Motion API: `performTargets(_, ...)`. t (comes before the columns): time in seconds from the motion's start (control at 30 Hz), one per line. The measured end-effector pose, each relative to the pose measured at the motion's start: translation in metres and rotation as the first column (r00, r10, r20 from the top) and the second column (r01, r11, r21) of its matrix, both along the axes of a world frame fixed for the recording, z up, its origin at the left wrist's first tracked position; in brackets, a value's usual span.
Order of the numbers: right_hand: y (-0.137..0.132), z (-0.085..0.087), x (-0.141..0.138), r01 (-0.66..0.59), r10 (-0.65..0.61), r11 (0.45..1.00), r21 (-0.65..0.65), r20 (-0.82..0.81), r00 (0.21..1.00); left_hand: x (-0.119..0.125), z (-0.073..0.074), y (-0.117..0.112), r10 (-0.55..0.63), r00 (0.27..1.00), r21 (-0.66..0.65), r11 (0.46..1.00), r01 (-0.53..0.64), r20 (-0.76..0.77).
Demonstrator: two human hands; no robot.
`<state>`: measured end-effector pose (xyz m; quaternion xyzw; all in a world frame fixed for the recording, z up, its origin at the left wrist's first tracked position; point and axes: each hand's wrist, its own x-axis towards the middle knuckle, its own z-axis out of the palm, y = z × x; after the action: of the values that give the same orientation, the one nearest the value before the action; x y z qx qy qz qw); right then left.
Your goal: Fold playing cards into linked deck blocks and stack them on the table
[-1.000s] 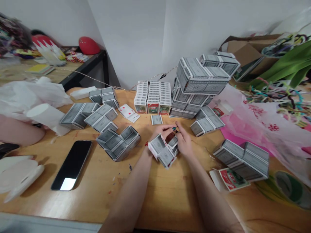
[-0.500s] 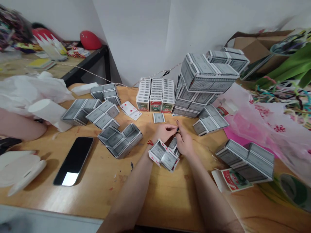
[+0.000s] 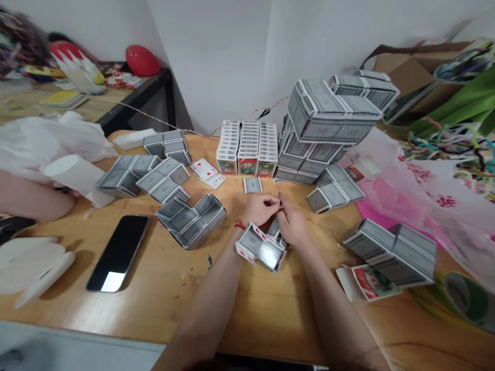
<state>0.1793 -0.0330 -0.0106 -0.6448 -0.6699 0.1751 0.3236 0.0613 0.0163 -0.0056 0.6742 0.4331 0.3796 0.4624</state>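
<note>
A: How much stands built on the wooden table (image 3: 270, 309)?

B: A fair amount, by the look of it. A tower of card-covered blocks (image 3: 332, 111) rises at the far right, beside three rows of boxed playing cards (image 3: 247, 157). Separate blocks in the same grey pattern flank the workspace: a near-right block (image 3: 390, 255), another at the tower's foot (image 3: 336, 188), and a cluster of three (image 3: 164, 180) at left.

A: And what remains?

B: An open-topped card block (image 3: 191, 221), left of the hands, shows its inner compartments. The smaller card piece (image 3: 255, 245) between the wrists is likewise open above. Both appear unfinished; the number left cannot be judged.

A: Where does that piece sit?

B: On the person's side of the left hand (image 3: 259, 208), just beside the wrist. Its far section reaches the right hand (image 3: 293, 224), though contact is unclear.

A: And the hands?

B: Drawn together, fingertips meeting or nearly so beyond the piece. Left thumb and forefinger form a pinch; right fingers curl inward. Whether either grips anything cannot be told. Past them, one grey-backed card (image 3: 252, 185) lies flat.
</note>
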Motion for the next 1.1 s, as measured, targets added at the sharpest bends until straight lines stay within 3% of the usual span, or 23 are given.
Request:
performTargets(0.2,0.0,-0.002,0.0,0.005,-0.006,1.0,-0.014,-0.04,0.999,0.001,0.001,-0.001,0.019,1.0,0.02,1.0,-0.019,-0.009)
performTargets(0.6,0.001,-0.006,-0.001,-0.051,0.043,0.999,-0.015,-0.316,0.948,0.002,0.001,-0.002,0.096,0.995,0.004,0.995,-0.096,0.004)
performTargets(0.9,0.001,0.022,0.005,-0.015,-0.097,0.987,-0.162,-0.661,0.744,0.003,-0.004,-0.001,-0.008,0.987,-0.037,0.999,0.014,0.163)
performTargets(1.1,0.001,0.025,0.001,-0.061,-0.097,0.982,-0.18,-0.75,0.655,0.008,-0.008,-0.001,0.051,0.981,-0.05,0.998,-0.042,0.186)
